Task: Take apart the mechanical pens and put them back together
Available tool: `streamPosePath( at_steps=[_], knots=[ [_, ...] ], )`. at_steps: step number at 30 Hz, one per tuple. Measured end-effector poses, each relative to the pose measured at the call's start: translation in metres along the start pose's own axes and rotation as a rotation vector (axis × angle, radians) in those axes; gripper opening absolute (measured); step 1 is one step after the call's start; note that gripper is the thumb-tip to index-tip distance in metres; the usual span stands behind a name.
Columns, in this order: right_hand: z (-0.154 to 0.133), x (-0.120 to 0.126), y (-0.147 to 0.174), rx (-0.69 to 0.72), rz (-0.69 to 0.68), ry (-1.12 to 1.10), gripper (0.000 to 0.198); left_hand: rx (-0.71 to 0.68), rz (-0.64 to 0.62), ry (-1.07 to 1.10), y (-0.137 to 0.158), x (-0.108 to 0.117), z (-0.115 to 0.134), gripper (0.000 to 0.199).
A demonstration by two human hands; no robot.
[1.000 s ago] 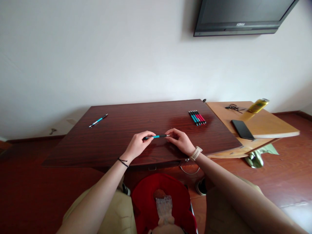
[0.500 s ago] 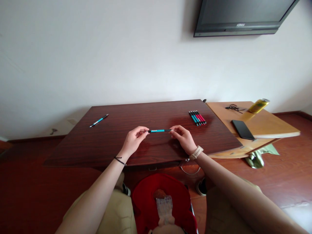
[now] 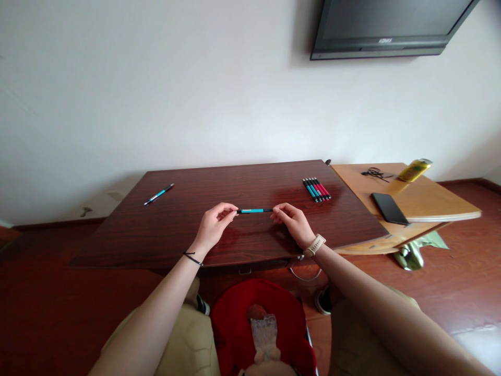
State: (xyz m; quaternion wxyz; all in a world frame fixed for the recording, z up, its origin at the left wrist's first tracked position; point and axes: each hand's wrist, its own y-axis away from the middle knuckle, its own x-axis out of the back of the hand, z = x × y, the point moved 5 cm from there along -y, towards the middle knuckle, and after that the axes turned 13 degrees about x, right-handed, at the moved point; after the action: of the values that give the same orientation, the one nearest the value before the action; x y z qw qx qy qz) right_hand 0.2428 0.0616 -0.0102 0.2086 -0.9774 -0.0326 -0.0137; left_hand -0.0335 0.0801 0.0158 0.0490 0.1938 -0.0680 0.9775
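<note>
A turquoise and black pen (image 3: 252,211) is held level above the dark wooden table (image 3: 219,183), stretched between both my hands. Thumb and fingers of my left hand (image 3: 214,222) pinch its left end. At the other end, my right hand (image 3: 293,222) is closed on the tip in the same kind of pinch. Farther right on the table lies a tight row of several turquoise and pink pens (image 3: 317,189), side by side. One more turquoise pen (image 3: 158,194) rests alone, slanted, near the table's left side.
A lighter wooden table (image 3: 442,201) adjoins on the right, bearing a black phone (image 3: 390,208), a coiled black cable (image 3: 376,173) and a yellow can (image 3: 415,170). A television (image 3: 391,31) hangs on the wall above. Below me is a red seat (image 3: 230,313).
Both hands keep hold of the pen, which has shifted very slightly left. The right fingers now cover more of its tip. The other pens have not moved.
</note>
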Motion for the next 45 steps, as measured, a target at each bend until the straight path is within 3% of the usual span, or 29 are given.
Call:
streamPosePath(
  at_steps=[30, 45],
  knots=[
    [0.0009, -0.0004, 0.0013, 0.008, -0.033, 0.012, 0.037, 0.020, 0.002, 0.037, 0.0001, -0.0009, 0.0049, 0.032],
    [0.0009, -0.0005, 0.0012, 0.037, -0.027, -0.018, 0.036, 0.042, -0.067, 0.061, -0.0011, -0.0057, -0.0039, 0.026]
  ],
)
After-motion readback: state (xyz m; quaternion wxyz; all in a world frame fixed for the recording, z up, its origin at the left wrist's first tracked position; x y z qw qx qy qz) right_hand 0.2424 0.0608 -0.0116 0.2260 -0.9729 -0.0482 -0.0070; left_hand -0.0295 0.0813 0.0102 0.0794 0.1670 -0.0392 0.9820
